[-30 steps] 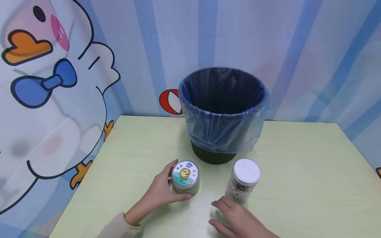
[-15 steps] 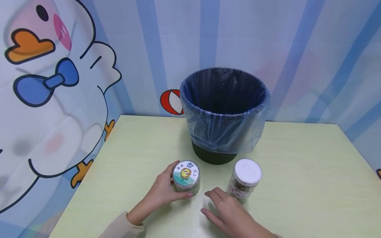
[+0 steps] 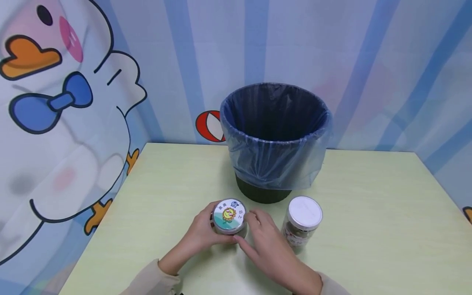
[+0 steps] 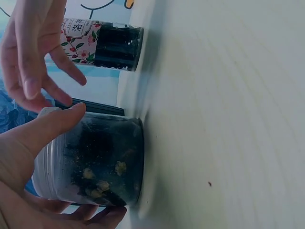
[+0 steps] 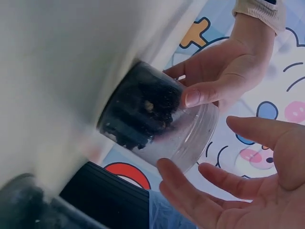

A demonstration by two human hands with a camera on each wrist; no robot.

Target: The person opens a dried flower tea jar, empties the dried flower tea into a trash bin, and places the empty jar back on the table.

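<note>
A short clear jar (image 3: pixel 229 217) with a sunflower picture on its round lid stands upright on the table in front of the bin. My left hand (image 3: pixel 202 230) grips it from the left, thumb at the front and fingers behind. Dark contents with small pale bits show through its wall (image 4: pixel 105 157) in the left wrist view. My right hand (image 3: pixel 268 248) is at the jar's right side, fingertips right at the lid's edge. In the right wrist view its fingers (image 5: pixel 228 183) are spread around the lid (image 5: pixel 200 138), not closed on it.
A taller jar (image 3: pixel 304 219) with a white lid and floral label stands just right of my right hand. Behind both jars is a black bin (image 3: pixel 263 192) lined with a blue plastic bag (image 3: pixel 273 164). A printed cartoon curtain (image 3: pixel 184 73) hangs behind the pale table (image 3: pixel 376 213).
My right hand has moved up and left from in front of the taller jar to the short jar's lid. My left hand keeps its hold on the short jar.
</note>
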